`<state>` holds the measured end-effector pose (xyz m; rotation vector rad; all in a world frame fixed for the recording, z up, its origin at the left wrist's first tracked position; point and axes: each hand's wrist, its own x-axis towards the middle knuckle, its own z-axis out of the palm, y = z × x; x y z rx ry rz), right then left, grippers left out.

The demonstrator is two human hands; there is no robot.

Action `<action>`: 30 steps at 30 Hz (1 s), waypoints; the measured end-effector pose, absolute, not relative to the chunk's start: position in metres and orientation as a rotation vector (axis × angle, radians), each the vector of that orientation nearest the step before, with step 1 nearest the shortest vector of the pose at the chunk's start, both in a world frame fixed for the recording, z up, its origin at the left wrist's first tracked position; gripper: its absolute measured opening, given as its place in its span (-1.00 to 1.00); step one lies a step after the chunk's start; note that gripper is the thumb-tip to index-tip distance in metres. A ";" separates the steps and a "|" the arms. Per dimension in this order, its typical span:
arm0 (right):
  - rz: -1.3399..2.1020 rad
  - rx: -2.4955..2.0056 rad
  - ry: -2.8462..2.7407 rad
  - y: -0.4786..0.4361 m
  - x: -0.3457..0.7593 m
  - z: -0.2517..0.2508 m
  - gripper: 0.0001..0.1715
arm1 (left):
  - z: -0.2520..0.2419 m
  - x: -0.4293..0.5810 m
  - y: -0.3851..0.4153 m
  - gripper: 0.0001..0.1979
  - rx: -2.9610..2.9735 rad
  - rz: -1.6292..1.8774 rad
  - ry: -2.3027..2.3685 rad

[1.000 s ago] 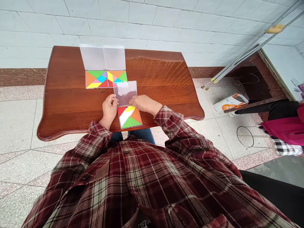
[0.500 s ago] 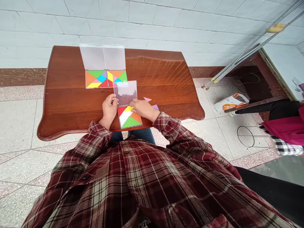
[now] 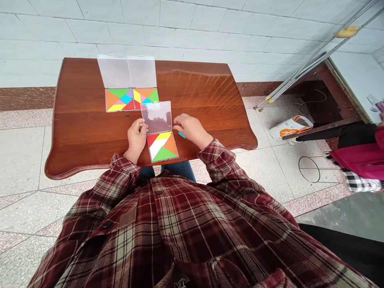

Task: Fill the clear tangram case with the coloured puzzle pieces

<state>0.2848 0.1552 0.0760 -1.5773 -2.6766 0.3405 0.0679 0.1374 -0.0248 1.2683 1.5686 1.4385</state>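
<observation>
Blue piece: we see only a sliver of the blue piece (image 3: 181, 135) on the table (image 3: 210, 106), just right of the upper right corner of our near tray (image 3: 178, 157); the right hand covers the rest.
Blue piece's axis: the visible strip slants down toward the right; we cannot tell the whole outline.
Nearer hand: our right hand (image 3: 191, 129) is the nearer by far, for the piece shows directly below its fingers, on our body's side.
Right hand's state: its fingers curl toward the tray, but we cannot tell whether they are apart, together or on anything.
White strip: the white strip (image 3: 156, 147) lies inside the tray, left of the right hand and closer to our body, its long axis running from lower left to upper right.
Strip's neighbours: we see the red piece (image 3: 151, 139), yellow piece (image 3: 165, 137), orange piece (image 3: 171, 145) and green piece (image 3: 164, 155) around it.
Left hand: our left hand (image 3: 137, 137) has thumb and fingers clamped on the left edge of the raised clear lid (image 3: 157, 116), across the tray from the blue piece.
</observation>
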 end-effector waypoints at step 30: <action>0.646 -1.702 -2.444 0.124 0.283 0.047 -0.57 | -0.026 0.067 0.137 -0.79 1.317 1.426 1.580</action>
